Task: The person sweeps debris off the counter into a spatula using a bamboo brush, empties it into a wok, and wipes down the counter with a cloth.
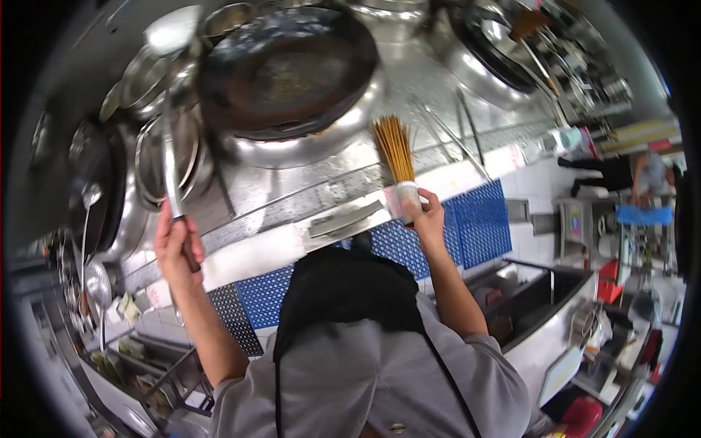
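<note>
My left hand (177,244) is closed around the dark grip of a long-handled wok spatula (170,150). Its broad blade points away from me at the upper left, over several metal bowls and strainers (150,160). My right hand (425,212) grips the pale base of a bamboo wok brush (395,150), bristles pointing away from me. The brush is just over the front edge of the steel cooking range. A large dark wok (292,77) sits on its round metal ring between the two tools, and neither tool touches it.
A second wok (493,55) with a ladle stands at the upper right. Tongs or rods (456,139) lie on the range. Blue perforated mats (478,223) cover the floor below. Another person (646,175) stands at the far right, beside shelves and counters.
</note>
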A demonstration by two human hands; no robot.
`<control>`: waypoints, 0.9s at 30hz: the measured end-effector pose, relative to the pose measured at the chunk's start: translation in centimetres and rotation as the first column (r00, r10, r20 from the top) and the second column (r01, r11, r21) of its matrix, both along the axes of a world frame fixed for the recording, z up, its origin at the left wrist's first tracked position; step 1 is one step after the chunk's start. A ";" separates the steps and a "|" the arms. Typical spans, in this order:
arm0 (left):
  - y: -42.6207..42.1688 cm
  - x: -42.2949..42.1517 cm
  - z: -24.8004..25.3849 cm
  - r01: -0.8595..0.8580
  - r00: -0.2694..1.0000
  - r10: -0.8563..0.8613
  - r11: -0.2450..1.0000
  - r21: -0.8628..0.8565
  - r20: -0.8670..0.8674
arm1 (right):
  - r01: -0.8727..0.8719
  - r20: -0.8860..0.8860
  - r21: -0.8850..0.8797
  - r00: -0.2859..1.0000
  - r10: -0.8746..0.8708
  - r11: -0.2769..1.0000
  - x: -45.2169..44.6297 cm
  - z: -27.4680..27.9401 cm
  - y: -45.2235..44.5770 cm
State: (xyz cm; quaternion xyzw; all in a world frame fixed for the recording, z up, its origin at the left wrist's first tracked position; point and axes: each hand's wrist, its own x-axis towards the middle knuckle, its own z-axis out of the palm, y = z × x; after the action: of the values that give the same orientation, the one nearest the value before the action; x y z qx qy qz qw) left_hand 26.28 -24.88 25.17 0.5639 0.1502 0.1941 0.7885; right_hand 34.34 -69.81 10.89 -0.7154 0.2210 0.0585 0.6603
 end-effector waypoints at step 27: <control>-5.5 -13.7 3.1 -0.289 0.955 0.295 0.947 -0.138 0.022 | -0.779 0.195 -0.114 0.591 0.783 0.617 8.3 6.3 6.8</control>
State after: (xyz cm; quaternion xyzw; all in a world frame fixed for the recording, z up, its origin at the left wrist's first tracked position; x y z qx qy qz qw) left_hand 12.60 -30.42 28.30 0.4773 0.2280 0.3101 0.7900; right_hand 42.63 -63.01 17.17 -0.7468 -0.1905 0.2582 0.5826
